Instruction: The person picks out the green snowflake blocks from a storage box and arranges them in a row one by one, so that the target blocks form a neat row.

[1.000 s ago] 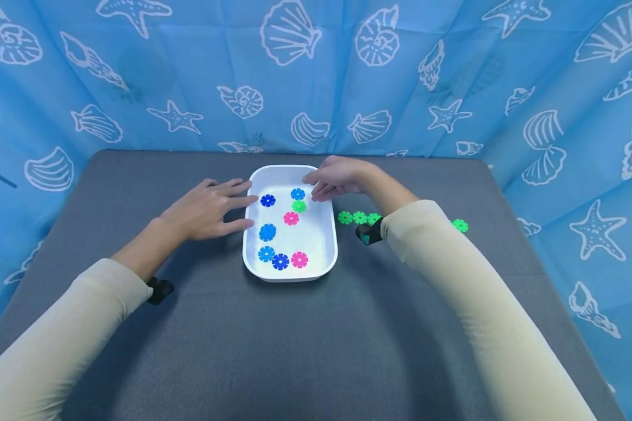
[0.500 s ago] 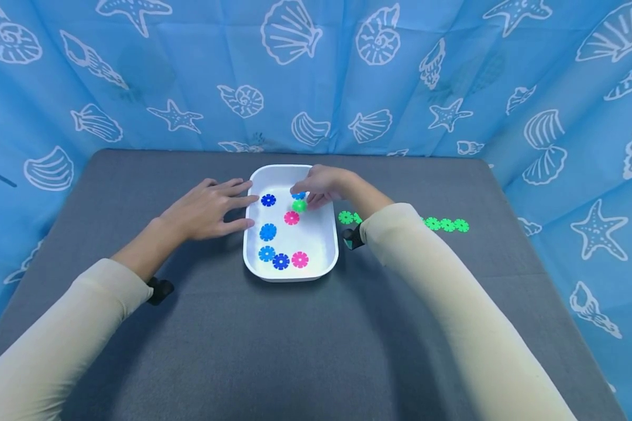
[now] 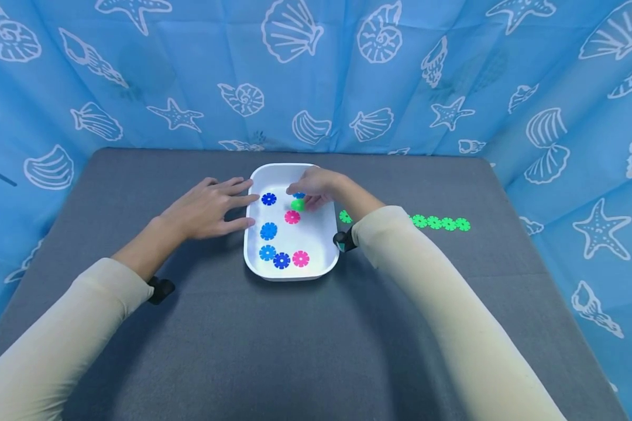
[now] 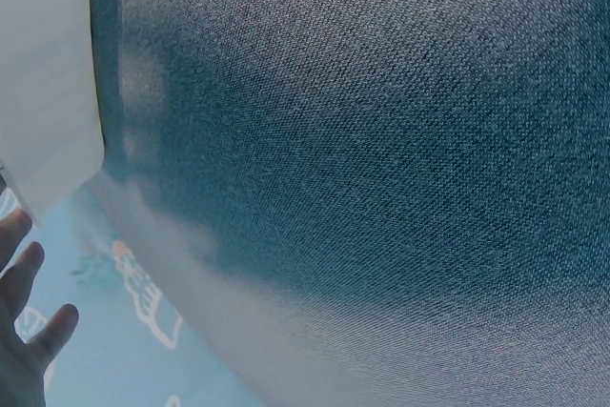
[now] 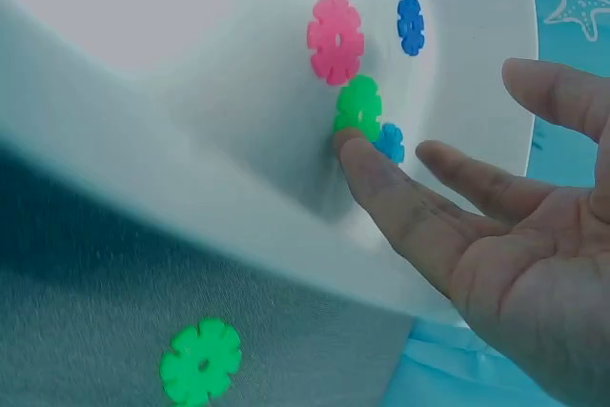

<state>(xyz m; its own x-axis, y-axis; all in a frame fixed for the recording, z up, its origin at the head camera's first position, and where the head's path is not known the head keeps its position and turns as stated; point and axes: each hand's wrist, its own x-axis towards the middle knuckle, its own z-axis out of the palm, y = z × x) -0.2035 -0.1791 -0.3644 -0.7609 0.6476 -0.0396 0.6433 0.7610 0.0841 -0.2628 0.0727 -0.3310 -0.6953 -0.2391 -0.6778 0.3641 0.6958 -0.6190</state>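
Note:
A white tray (image 3: 316, 245) stands on the table, holding flat notched discs. My left hand (image 3: 205, 209) rests its spread fingers on the tray's left rim. Inside the far right part is my right hand (image 3: 318, 186), palm turned to the camera in the right wrist view. One of its fingertips touches a green disc (image 5: 359, 107), with the thumb held apart. Just behind that lies a light blue disc (image 5: 390, 143), partly covered. A pink disc (image 3: 292, 217) lies beside the green one, and a dark blue disc (image 3: 269, 199) farther left.
Toward the tray's near end lie two light blue discs (image 3: 268, 231), a dark blue disc and a pink disc (image 3: 301, 259). Right of the tray runs a row of green discs (image 3: 448, 223), partly under the right arm. A blue curtain (image 3: 189, 70) hangs behind the grey table (image 3: 200, 339).
My right hand has moved left and down from the tray's right rim to the green disc. My left hand has stayed in place.

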